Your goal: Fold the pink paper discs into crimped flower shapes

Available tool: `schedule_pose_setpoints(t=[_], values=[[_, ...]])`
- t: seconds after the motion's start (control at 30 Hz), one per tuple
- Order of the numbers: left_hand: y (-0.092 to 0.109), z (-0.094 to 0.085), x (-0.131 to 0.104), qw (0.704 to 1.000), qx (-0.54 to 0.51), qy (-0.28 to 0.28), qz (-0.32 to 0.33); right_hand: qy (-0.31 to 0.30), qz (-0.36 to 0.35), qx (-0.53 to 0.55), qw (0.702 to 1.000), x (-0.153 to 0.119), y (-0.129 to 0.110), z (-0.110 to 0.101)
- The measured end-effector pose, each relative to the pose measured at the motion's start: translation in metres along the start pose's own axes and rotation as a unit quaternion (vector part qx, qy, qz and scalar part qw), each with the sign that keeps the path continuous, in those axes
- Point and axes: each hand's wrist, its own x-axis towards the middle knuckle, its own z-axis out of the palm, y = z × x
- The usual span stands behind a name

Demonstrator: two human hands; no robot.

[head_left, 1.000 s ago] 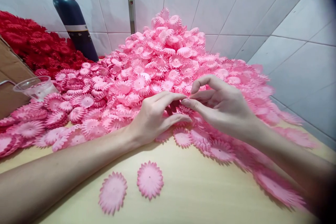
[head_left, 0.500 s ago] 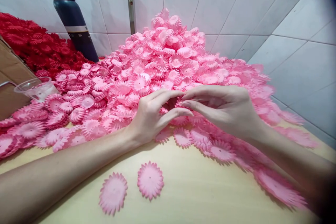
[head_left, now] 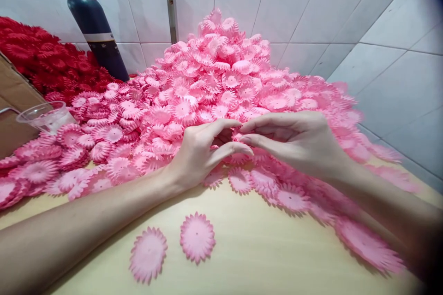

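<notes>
– Fingers on the right hand point(head_left: 301, 140) have been lowered; a second ago the pointing finger was held up in a curl. How much is done?

– That cannot be told for sure. One flower point(head_left: 197, 238) and another flower point(head_left: 148, 255) are laid flat on the table point(head_left: 263, 244), apart from the heap point(head_left: 214, 78). Going by the big heap, a lot seems to be left

– Is something held?

– A bit of pink point(head_left: 236, 137) is seen between the fingertips of both hands. Whether it is pinched, or is just part of the heap behind, cannot be told

– How is the left hand point(head_left: 198, 150) held?

– It is reached in from the side, with a wide gap left between thumb and first finger. By the right, only a narrow gap is made, and the two sets of fingertips are brought close together in front of the heap
</notes>
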Motion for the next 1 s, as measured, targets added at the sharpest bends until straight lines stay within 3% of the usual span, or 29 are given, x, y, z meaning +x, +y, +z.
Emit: schedule_pose_setpoints(t=[0.17,0.4,0.57,0.83,1.0], values=[[0.0,-0.001,0.0,1.0,0.0,0.012,-0.004,0.026,-0.036,-0.077,0.996,0.0,-0.003,0.0],[-0.001,0.001,0.001,1.0,-0.005,0.006,-0.002,0.012,-0.134,-0.208,0.969,0.001,0.002,0.003],[0.0,0.003,0.002,1.0,0.0,0.02,-0.017,0.045,-0.138,-0.275,0.95,0.0,0.006,0.009],[0.004,0.004,0.007,0.999,0.0,-0.002,-0.032,0.074,-0.234,-0.385,0.89,-0.001,0.014,0.003],[0.005,0.0,0.009,0.993,-0.06,-0.014,-0.098,0.082,-0.206,-0.355,0.908,0.0,0.01,0.003]])
